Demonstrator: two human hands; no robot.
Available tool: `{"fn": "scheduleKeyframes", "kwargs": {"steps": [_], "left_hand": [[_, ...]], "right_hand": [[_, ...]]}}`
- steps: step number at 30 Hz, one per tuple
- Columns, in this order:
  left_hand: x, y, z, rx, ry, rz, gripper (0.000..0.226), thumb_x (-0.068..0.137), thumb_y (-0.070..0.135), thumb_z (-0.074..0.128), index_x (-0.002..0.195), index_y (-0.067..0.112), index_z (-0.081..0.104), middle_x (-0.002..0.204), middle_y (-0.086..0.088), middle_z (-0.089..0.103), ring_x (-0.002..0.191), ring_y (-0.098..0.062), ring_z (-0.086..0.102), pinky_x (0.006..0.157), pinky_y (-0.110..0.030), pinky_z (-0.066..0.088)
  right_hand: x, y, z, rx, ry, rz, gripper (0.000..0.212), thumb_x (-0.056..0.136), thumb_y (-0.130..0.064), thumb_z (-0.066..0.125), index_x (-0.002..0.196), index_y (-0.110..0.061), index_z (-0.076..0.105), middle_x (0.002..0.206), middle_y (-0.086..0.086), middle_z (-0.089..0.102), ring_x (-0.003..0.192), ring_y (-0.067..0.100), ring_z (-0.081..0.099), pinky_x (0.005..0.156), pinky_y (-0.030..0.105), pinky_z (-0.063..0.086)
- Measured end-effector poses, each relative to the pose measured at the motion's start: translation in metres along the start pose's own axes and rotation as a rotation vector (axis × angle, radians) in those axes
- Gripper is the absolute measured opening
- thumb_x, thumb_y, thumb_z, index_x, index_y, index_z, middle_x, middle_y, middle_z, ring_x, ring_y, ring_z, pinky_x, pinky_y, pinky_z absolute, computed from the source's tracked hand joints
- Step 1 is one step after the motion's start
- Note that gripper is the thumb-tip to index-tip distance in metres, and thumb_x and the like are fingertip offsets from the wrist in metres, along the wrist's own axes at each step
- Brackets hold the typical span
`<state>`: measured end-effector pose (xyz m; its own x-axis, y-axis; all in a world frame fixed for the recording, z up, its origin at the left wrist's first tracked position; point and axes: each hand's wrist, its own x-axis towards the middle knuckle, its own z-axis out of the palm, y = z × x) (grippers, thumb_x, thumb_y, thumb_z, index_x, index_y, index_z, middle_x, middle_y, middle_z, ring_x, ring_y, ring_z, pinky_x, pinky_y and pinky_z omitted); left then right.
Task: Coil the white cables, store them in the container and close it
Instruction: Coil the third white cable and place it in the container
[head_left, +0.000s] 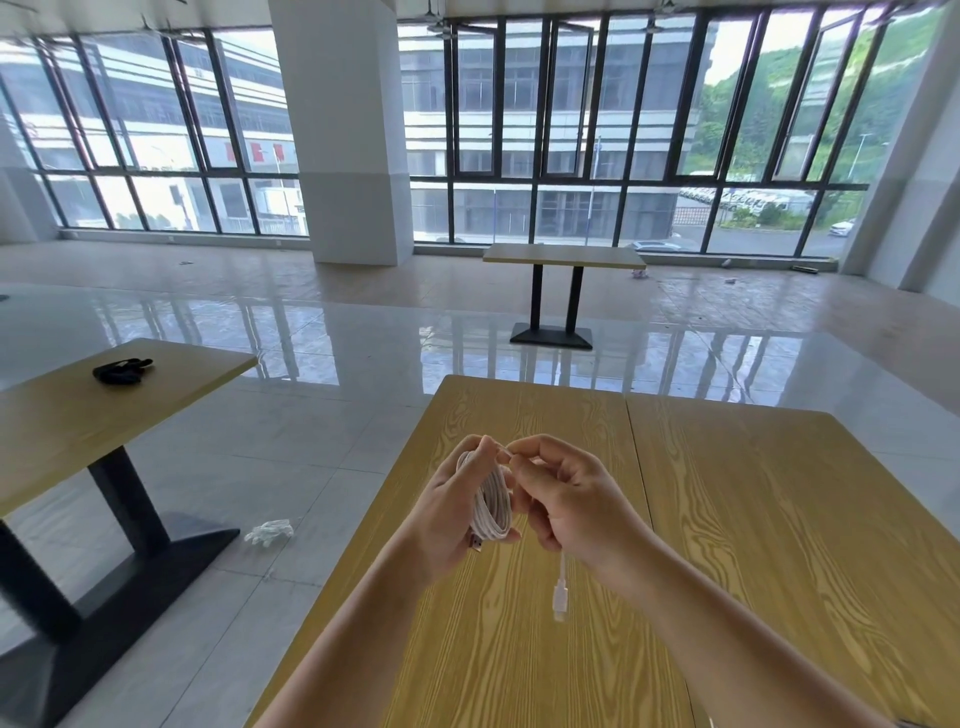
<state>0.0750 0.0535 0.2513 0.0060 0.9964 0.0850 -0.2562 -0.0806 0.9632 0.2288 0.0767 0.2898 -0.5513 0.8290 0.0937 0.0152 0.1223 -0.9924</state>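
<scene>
Above the wooden table (727, 519), I see my left hand (447, 514) clasping the coiled white cable (491, 501) while my right hand (569, 501) pinches its loose end, connector (560, 597) dangling.

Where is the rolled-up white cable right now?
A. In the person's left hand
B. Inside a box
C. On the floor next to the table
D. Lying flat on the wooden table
A: the left hand curls its fingers round the coiled white cable, held above the wooden table, while the right hand pinches the loose end.
</scene>
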Motion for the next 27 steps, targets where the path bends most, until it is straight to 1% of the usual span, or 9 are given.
{"fn": "scheduleKeyframes", "kwargs": {"steps": [4, 8, 11, 15, 17, 20, 23, 25, 27], "left_hand": [[-0.001, -0.003, 0.004, 0.018, 0.002, 0.029, 0.054, 0.085, 0.059, 0.057, 0.103, 0.008, 0.053, 0.071, -0.008, 0.06, 0.059, -0.019, 0.06, 0.052, -0.032, 0.05], [-0.001, -0.005, 0.006, -0.033, 0.003, 0.058, 0.043, 0.087, 0.049, 0.059, 0.083, 0.008, 0.047, 0.064, -0.004, 0.055, 0.054, -0.017, 0.055, 0.048, -0.029, 0.046], [0.002, -0.005, 0.007, -0.125, 0.041, 0.058, 0.021, 0.083, 0.026, 0.063, 0.079, 0.012, 0.049, 0.064, -0.005, 0.054, 0.053, -0.017, 0.055, 0.044, -0.027, 0.044], [0.007, -0.003, 0.002, -0.258, 0.152, 0.053, 0.01, 0.074, 0.006, 0.054, 0.079, 0.013, 0.05, 0.07, -0.012, 0.055, 0.055, -0.022, 0.055, 0.039, -0.026, 0.042], [0.008, -0.001, -0.003, -0.332, 0.199, 0.068, 0.011, 0.074, 0.004, 0.052, 0.077, 0.015, 0.051, 0.069, -0.011, 0.056, 0.06, -0.025, 0.057, 0.045, -0.028, 0.045], [0.008, 0.001, -0.011, -0.408, 0.25, 0.088, 0.019, 0.084, 0.005, 0.044, 0.076, 0.019, 0.053, 0.069, -0.008, 0.059, 0.064, -0.024, 0.06, 0.057, -0.035, 0.05], [0.008, 0.002, -0.01, -0.44, 0.215, 0.106, 0.019, 0.086, 0.006, 0.043, 0.077, 0.018, 0.054, 0.071, -0.008, 0.062, 0.069, -0.027, 0.067, 0.072, -0.044, 0.055], [0.009, 0.003, -0.007, -0.435, 0.169, 0.129, 0.011, 0.082, 0.009, 0.047, 0.078, 0.017, 0.054, 0.073, -0.009, 0.066, 0.077, -0.03, 0.07, 0.084, -0.048, 0.052], [0.009, 0.004, -0.004, -0.429, 0.133, 0.151, 0.007, 0.078, 0.011, 0.048, 0.079, 0.016, 0.053, 0.075, -0.01, 0.069, 0.086, -0.032, 0.071, 0.09, -0.05, 0.049]], "right_hand": [[-0.003, 0.003, 0.0, -0.123, -0.038, -0.043, 0.016, 0.1, -0.024, 0.058, 0.101, -0.023, 0.074, 0.059, -0.003, 0.054, 0.043, 0.009, 0.042, 0.043, 0.023, 0.033], [-0.005, 0.004, 0.002, -0.323, -0.051, -0.133, 0.017, 0.098, -0.017, 0.062, 0.104, -0.021, 0.078, 0.061, -0.017, 0.067, 0.047, -0.002, 0.057, 0.049, 0.01, 0.041], [-0.008, 0.004, 0.002, -0.45, -0.057, -0.156, 0.02, 0.098, -0.021, 0.061, 0.106, -0.028, 0.078, 0.076, -0.004, 0.076, 0.049, 0.0, 0.057, 0.052, 0.016, 0.044], [-0.011, 0.014, 0.0, -0.481, -0.137, -0.116, 0.027, 0.102, -0.026, 0.054, 0.123, -0.031, 0.07, 0.065, -0.001, 0.058, 0.048, 0.009, 0.042, 0.046, 0.026, 0.036], [-0.014, 0.017, -0.007, -0.507, -0.171, -0.072, 0.026, 0.102, -0.027, 0.054, 0.124, -0.031, 0.068, 0.069, -0.004, 0.06, 0.051, 0.007, 0.046, 0.048, 0.023, 0.04], [-0.019, 0.021, -0.021, -0.664, -0.189, -0.085, 0.017, 0.1, -0.027, 0.058, 0.102, -0.028, 0.075, 0.074, -0.007, 0.065, 0.061, 0.002, 0.054, 0.062, 0.028, 0.05], [-0.016, 0.03, -0.03, -0.913, -0.075, -0.211, 0.014, 0.095, -0.032, 0.064, 0.102, -0.029, 0.076, 0.088, -0.016, 0.061, 0.083, 0.0, 0.059, 0.081, 0.023, 0.05], [-0.016, 0.031, -0.031, -0.959, -0.026, -0.232, 0.017, 0.095, -0.031, 0.064, 0.105, -0.028, 0.077, 0.083, -0.017, 0.061, 0.076, 0.0, 0.06, 0.073, 0.017, 0.049], [-0.015, 0.029, -0.03, -0.836, -0.019, -0.118, 0.016, 0.097, -0.027, 0.062, 0.105, -0.025, 0.076, 0.072, -0.012, 0.066, 0.057, 0.0, 0.058, 0.057, 0.015, 0.046]]}}
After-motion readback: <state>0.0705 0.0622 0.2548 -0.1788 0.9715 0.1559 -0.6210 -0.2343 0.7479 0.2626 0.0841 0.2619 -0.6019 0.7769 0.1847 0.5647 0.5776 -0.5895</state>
